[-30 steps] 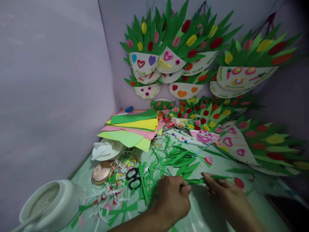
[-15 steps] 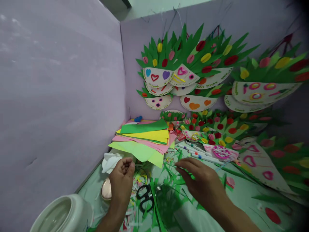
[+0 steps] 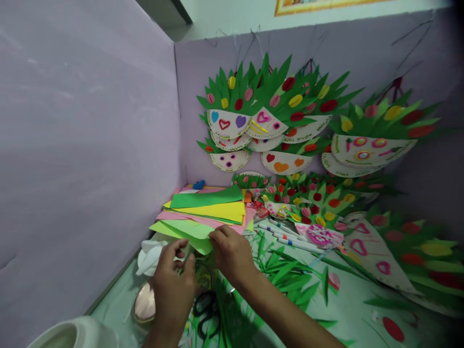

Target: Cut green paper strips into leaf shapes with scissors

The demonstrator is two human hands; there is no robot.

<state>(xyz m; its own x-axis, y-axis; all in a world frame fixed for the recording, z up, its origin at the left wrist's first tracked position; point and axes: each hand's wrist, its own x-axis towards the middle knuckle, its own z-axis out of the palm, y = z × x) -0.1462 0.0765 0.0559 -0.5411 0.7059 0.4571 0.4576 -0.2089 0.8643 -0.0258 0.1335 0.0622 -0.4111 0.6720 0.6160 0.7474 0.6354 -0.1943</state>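
Observation:
My right hand (image 3: 234,253) reaches across to the stack, its fingertips pinched at the edge of a light green paper sheet (image 3: 190,228). Left of it, my left hand (image 3: 174,275) is in the air with its fingers loosely curled and a gap between thumb and fingers; nothing clear shows in it. Black-handled scissors (image 3: 206,314) lie below the hands, their blades partly hidden. To the right of my right forearm is a heap of cut green paper leaves (image 3: 286,275). Yellow paper (image 3: 206,211) and a dark green strip (image 3: 206,196) top the coloured stack.
A white tub (image 3: 78,333) stands at the lower left, near a round pinkish-topped container (image 3: 144,302) and crumpled white tissue (image 3: 148,257). Several markers (image 3: 290,234) lie behind the leaves. Decorated paper-plate crafts (image 3: 228,123) hang on the purple back panel (image 3: 377,43); a purple wall closes the left.
My right hand has moved left from above the green cuttings to the light green sheet. My left hand's curl has loosened. The view has tilted up slightly, and more cut leaves show.

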